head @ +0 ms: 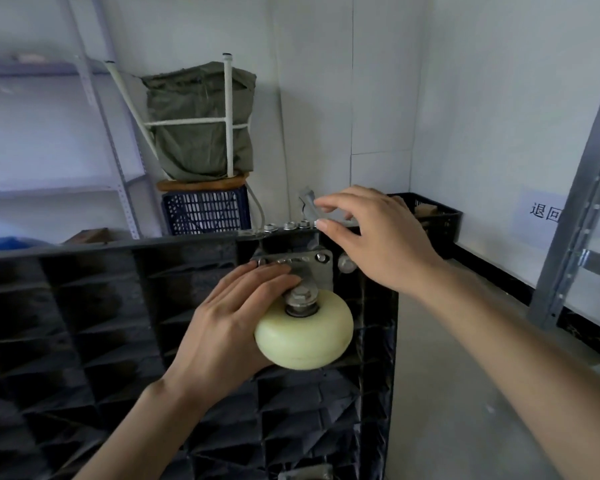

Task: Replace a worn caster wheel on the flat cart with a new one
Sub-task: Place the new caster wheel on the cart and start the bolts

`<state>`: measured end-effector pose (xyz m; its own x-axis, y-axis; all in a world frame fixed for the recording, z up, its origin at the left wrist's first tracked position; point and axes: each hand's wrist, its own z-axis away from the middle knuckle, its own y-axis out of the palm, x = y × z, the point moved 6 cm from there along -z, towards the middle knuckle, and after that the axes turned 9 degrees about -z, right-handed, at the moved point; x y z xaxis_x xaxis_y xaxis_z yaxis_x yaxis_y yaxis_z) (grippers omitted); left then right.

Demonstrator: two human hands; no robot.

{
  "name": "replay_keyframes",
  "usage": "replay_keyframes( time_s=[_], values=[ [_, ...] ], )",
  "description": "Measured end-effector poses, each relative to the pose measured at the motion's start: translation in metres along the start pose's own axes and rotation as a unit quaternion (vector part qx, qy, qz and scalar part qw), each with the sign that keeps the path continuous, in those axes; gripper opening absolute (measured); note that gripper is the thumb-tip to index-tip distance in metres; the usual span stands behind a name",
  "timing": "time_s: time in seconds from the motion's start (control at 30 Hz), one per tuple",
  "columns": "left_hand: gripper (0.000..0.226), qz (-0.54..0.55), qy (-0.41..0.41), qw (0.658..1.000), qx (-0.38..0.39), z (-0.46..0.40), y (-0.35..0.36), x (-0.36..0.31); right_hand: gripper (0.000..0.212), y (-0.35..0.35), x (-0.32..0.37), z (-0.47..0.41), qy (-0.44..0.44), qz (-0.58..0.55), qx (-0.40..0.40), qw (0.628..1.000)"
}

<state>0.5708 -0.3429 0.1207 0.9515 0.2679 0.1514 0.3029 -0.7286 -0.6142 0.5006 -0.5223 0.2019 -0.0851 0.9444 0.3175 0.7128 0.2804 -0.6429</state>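
Left hand (232, 317) grips caster wheel (303, 332) (cream); right hand (374, 233) hovers, fingers spread.

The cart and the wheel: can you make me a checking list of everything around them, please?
Surface: black ribbed underside of the flat cart, turned towards the camera.
Job's things: cream caster wheel on a metal plate at the cart's corner; nuts and washers sit in a row on the cart's top edge.
Clutter: blue crate with a green bag and a white frame above it; black crate by the wall.
Hands: left hand holds the wheel's side, fingers on the plate; right hand reaches towards the row, holding nothing that shows.
Cables: nothing seen for certain.
Surroundings: white walls, metal shelving, a paper label.
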Motion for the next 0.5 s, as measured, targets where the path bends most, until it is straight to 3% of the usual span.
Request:
replay_keyframes(
  time_s=[0.17, 0.5],
  values=[
    [0.067, 0.02, -0.007, 1.0, -0.006, 0.001, 0.0, 0.0, 0.02, 0.006, 0.001, -0.014, 0.01, -0.009, 0.041, 0.999],
    [0.069, 0.052, -0.02, 0.998, -0.004, 0.002, 0.001, 0.001, 0.009, -0.008, 0.006, 0.013, -0.011, -0.102, -0.056, 0.993]
  ],
)
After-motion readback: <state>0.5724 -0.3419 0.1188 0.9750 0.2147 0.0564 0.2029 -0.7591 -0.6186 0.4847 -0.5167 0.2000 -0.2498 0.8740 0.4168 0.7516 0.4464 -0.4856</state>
